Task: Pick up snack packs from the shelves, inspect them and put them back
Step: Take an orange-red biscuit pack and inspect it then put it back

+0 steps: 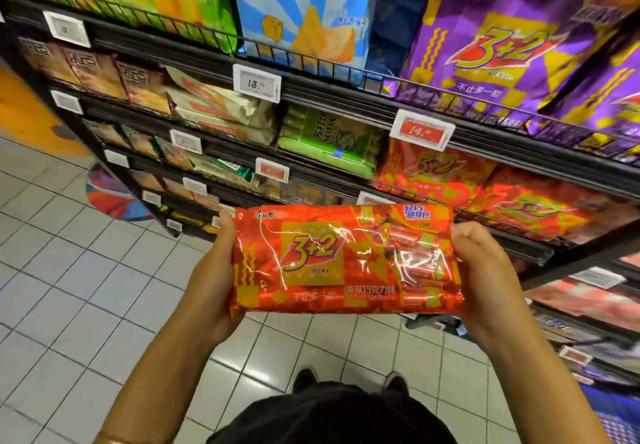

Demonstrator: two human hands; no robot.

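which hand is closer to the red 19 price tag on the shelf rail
Right. The right hand grips the red snack pack's right end, below the red price tag. The left hand grips the left end, farther down-left of it.

L hand (211,270) + R hand (485,270) grip red 3+2 snack pack (346,260) by ends, held flat, label up, in front of shelves (346,93).
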